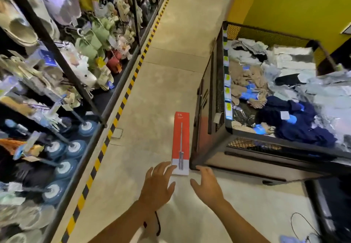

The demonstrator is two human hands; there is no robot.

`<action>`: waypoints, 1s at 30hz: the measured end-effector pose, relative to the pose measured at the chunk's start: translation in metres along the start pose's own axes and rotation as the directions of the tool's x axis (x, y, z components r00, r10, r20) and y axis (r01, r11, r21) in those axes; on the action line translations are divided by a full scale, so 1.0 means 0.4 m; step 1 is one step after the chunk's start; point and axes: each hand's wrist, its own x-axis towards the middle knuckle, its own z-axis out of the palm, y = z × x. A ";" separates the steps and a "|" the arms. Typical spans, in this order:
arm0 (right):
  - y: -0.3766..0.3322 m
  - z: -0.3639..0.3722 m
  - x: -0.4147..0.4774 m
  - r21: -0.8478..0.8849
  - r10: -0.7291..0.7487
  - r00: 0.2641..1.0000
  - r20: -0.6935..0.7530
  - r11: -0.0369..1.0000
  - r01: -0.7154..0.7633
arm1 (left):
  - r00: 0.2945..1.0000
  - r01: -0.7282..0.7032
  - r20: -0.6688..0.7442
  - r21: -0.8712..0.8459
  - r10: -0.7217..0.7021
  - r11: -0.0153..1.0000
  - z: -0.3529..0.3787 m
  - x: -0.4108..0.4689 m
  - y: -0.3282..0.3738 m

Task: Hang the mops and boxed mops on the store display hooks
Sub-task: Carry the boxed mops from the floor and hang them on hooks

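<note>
Though mostly red, the long boxed mop [180,140] has a white end.

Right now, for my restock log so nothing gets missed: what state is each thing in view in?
boxed mop: lying flat on the floor beside the bin, not hung.
left hand: open, fingertips at the box's near end, no grip.
right hand: open, fingers spread by the box's near corner, holding nothing.
round-head mops: hanging on the left display.
wire bin: filled with packaged clothing.
</note>
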 end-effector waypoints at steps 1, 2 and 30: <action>-0.008 0.003 0.044 0.002 0.010 1.000 0.009 1.000 -0.010 | 1.000 -0.002 0.008 0.008 0.002 1.000 0.003 0.048 -0.024; -0.012 0.006 0.087 0.005 0.018 1.000 0.020 1.000 -0.019 | 1.000 -0.012 0.022 0.012 0.012 1.000 0.005 0.093 -0.046; 0.630 0.734 1.080 0.003 0.401 0.821 0.407 0.898 -0.440 | 0.699 0.671 0.532 -0.260 -0.477 0.694 1.062 0.788 -0.573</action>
